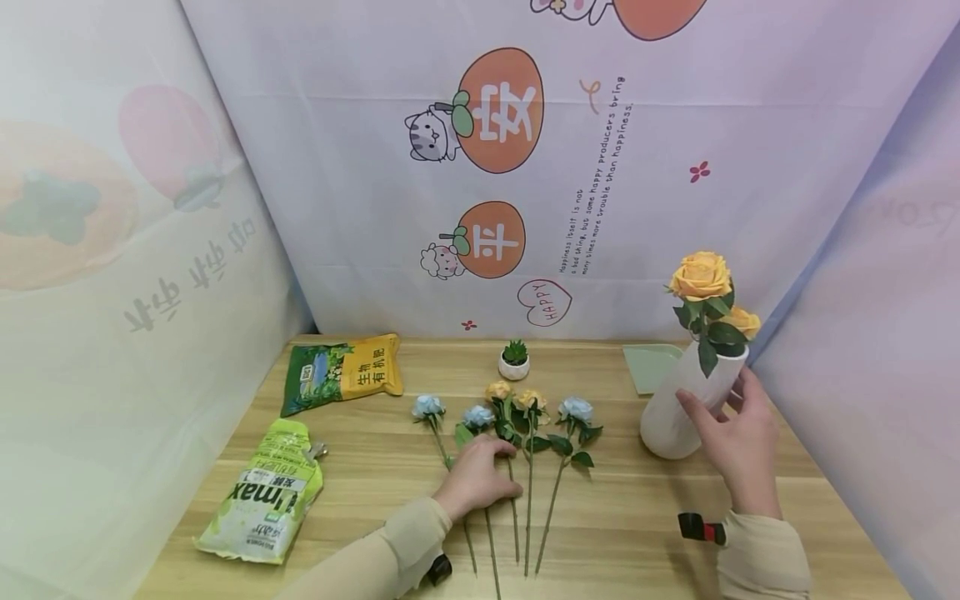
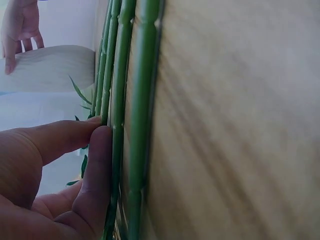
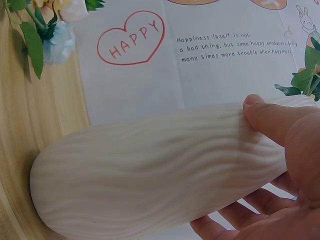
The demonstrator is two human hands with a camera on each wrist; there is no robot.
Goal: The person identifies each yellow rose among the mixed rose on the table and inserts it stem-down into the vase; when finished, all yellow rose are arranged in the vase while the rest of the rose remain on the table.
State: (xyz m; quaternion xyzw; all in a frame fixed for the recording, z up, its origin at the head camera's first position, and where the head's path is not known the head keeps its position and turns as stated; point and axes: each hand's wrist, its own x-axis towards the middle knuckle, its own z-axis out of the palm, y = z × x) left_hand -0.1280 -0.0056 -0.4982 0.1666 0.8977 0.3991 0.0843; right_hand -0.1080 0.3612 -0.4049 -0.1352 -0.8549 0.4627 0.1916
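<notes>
Several artificial roses (image 1: 531, 402), blue and orange, lie side by side on the wooden table (image 1: 615, 517). My left hand (image 1: 501, 468) rests on their green stems (image 2: 142, 100). Its thumb and forefinger (image 2: 100, 126) close on one stem from the side. My right hand (image 1: 714, 398) grips a white ribbed vase (image 1: 666, 421) at the right, tilted, with its base on the table. The thumb (image 3: 265, 112) lies on the vase (image 3: 150, 170) near its rim, with the fingers curled behind. Two orange roses (image 1: 701, 275) stand in the vase.
A yellow-green fertiliser bag (image 1: 341, 375) and a light green bag (image 1: 262, 500) lie at the left. A small potted succulent (image 1: 514, 360) and a pale green tray (image 1: 651, 367) sit at the back. Printed cloth walls enclose three sides.
</notes>
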